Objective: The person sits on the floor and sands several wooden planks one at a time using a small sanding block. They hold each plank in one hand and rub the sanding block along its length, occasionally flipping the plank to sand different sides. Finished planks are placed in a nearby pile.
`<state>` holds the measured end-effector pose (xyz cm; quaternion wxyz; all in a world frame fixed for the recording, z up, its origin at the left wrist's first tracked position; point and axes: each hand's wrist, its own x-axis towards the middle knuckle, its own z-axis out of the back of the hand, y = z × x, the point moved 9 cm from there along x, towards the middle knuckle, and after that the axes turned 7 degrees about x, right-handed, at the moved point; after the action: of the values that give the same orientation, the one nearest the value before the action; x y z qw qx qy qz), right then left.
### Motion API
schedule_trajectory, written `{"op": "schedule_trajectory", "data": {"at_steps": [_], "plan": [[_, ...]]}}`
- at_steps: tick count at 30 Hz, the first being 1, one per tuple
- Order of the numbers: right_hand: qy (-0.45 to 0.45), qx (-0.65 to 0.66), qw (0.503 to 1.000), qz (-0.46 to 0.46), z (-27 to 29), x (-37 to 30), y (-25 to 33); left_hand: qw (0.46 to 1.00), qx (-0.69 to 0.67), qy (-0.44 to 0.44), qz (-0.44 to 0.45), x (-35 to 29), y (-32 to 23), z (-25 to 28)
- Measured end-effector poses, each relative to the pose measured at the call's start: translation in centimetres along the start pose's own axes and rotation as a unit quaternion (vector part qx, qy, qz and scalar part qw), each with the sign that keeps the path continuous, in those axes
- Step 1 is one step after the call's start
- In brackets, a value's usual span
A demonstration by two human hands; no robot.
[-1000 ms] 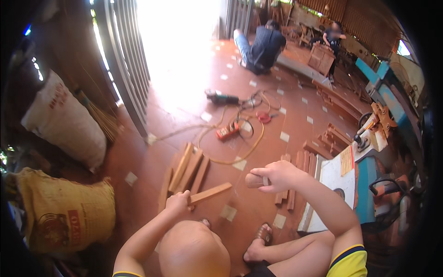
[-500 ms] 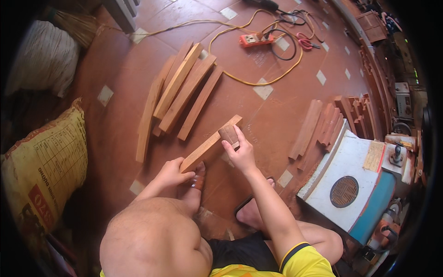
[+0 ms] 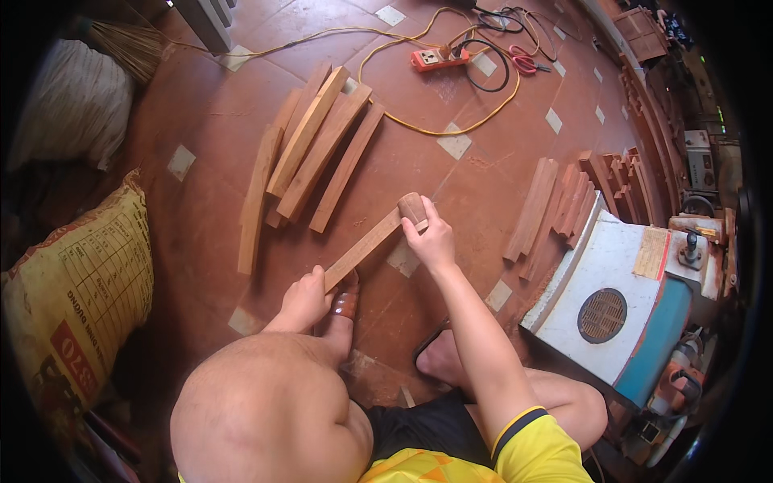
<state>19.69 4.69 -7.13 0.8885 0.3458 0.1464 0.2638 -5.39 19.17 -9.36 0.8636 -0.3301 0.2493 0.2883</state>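
My left hand [image 3: 304,299] is closed around the near end of a wooden bar [image 3: 362,249], which slants up and away to the right off the floor. At its far end my right hand [image 3: 432,241] grips a small brown block, seemingly a sanding block [image 3: 412,208], pressed over the bar. The block and fingers hide the bar's tip. Beyond my left hand, several similar wooden bars [image 3: 318,149] lie side by side on the tiles.
Shorter wood pieces [image 3: 531,211] are stacked at the right beside a white and teal machine [image 3: 600,282]. An orange power strip [image 3: 440,58] with a yellow cord [image 3: 475,127] and red-handled scissors [image 3: 525,61] lie farther off. A printed sack [image 3: 88,282] stands at the left.
The bar has turned slightly, and my right hand has shifted a little right and away with the block, now at the bar's far end. My left hand keeps its grip.
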Motion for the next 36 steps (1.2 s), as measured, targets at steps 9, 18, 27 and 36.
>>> {"op": "schedule_trajectory", "data": {"at_steps": [9,18,27,36], "plan": [[0.166,-0.025,0.97,0.173,-3.5,-6.7,6.1,1.0,-0.009,-0.002,-0.012,-0.3,1.6,-1.5],[0.108,0.072,0.975,0.181,-3.4,-6.5,5.3,0.997,-0.034,0.064,0.012,-0.4,0.3,-1.4],[0.01,-0.079,0.997,0.009,1.9,1.8,-1.6,0.998,-0.03,0.051,0.0,-0.6,-0.5,-0.1],[0.2,-0.072,0.963,0.163,-3.9,-6.4,5.8,0.997,-0.031,0.058,0.029,-1.0,0.5,-0.7]]}}
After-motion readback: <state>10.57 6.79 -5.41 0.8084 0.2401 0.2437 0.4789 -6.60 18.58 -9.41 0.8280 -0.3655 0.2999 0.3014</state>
